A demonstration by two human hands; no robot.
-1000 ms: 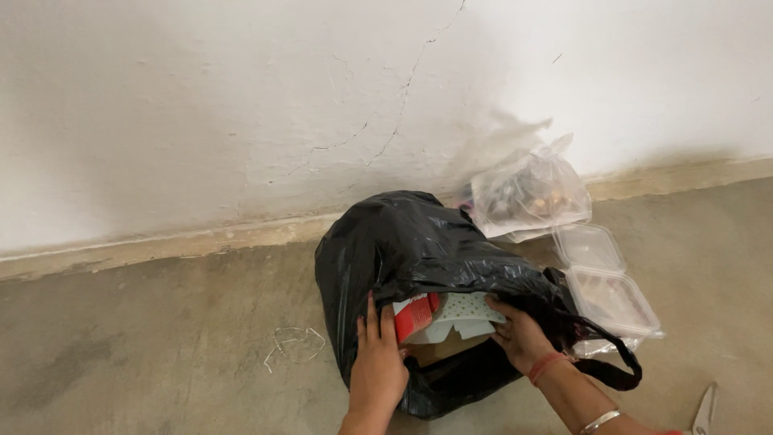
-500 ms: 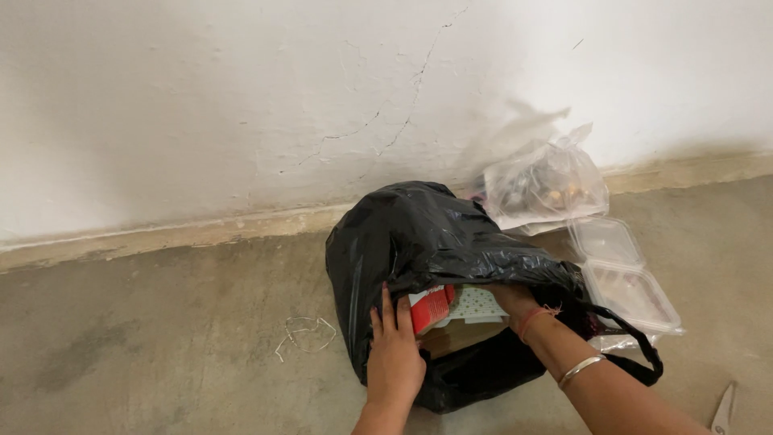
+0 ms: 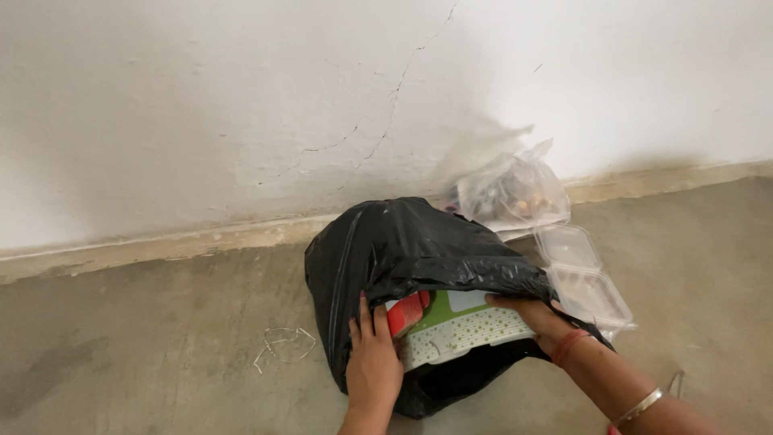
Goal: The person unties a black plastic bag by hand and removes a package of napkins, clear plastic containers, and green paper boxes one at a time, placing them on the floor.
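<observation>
A black plastic bag (image 3: 411, 250) lies on the floor against the wall, its mouth facing me. A flat package (image 3: 455, 326), green, white and red, sits in the bag's mouth. My left hand (image 3: 373, 362) rests flat on the bag's lower left edge beside the package's red end. My right hand (image 3: 535, 318) grips the upper right rim of the bag's opening, fingers on the package's edge. A red thread and a metal bangle circle my right wrist.
A clear plastic bag (image 3: 511, 193) with small items leans on the wall behind the black bag. Clear plastic food containers (image 3: 584, 282) lie to the right. A scrap of thin string (image 3: 282, 342) lies on the concrete floor at the left.
The view has shifted, so the bag sits a little higher and further right in the frame. My right hand has slid along the rim and more of the package shows.
</observation>
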